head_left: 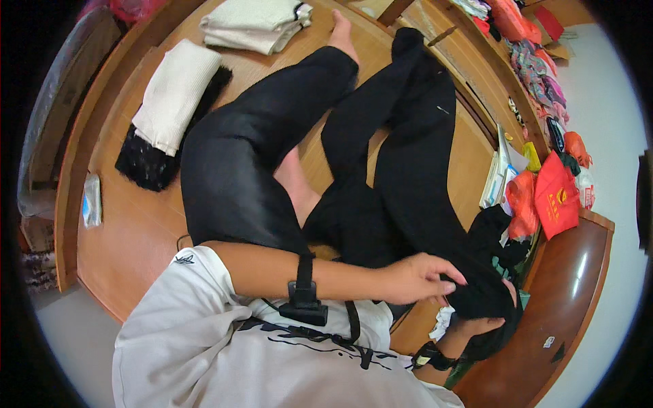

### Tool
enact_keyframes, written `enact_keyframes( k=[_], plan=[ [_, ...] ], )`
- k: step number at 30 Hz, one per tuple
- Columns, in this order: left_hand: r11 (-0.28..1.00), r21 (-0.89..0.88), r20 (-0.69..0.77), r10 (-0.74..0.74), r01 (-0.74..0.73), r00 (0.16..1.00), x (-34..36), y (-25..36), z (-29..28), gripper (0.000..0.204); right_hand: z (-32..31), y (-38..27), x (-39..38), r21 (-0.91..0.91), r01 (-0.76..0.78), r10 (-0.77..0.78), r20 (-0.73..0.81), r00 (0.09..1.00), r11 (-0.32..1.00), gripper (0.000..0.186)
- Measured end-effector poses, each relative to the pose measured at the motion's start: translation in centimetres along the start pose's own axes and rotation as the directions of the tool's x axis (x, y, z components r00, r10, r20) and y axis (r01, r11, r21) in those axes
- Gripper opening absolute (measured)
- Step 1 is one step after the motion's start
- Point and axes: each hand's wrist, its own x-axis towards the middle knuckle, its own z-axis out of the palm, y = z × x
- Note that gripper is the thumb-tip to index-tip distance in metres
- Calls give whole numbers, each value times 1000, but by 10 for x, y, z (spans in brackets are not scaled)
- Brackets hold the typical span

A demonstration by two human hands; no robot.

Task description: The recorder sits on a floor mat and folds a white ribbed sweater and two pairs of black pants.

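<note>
Long black leggings or trousers (415, 183) lie spread over the wooden board to the right of my bent, black-clad leg. My left hand (425, 279), its forearm crossing my body, pinches the garment's near end at the right. Below and to the right of it, my right hand (486, 319) grips the bunched black fabric, with part of its fingers hidden in the cloth. A black strapped device (303, 306) is on my left forearm and another (435, 357) on my right wrist.
At upper left lie folded cream knits (173, 95) (252, 27), a fuzzy black item (146, 170) and a small packet (92, 200). Papers (493, 177), red bags (554, 194) and piled clothing (537, 81) line the right. A polished wooden panel (554, 299) stands at lower right.
</note>
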Motion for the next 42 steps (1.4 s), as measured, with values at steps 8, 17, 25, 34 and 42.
enact_keyframes(
  k=[8,17,25,34,42],
  plan=[
    [960,274,269,-14,-62,963,-1,40,55,41,-48,-17,19,-619,256,-376,-68,924,743,70],
    [815,568,267,-51,-115,962,-2,49,89,49,-84,12,29,-306,366,-452,-292,843,879,55],
    [812,562,484,-167,-159,859,15,63,118,54,-111,18,33,-168,393,-427,-372,824,904,46],
    [917,394,567,-189,-63,801,18,65,132,60,-117,38,39,37,443,-392,-402,827,896,38],
    [947,-79,347,-267,312,899,25,48,86,77,-64,63,78,324,369,-330,-169,929,871,31]
  ],
)
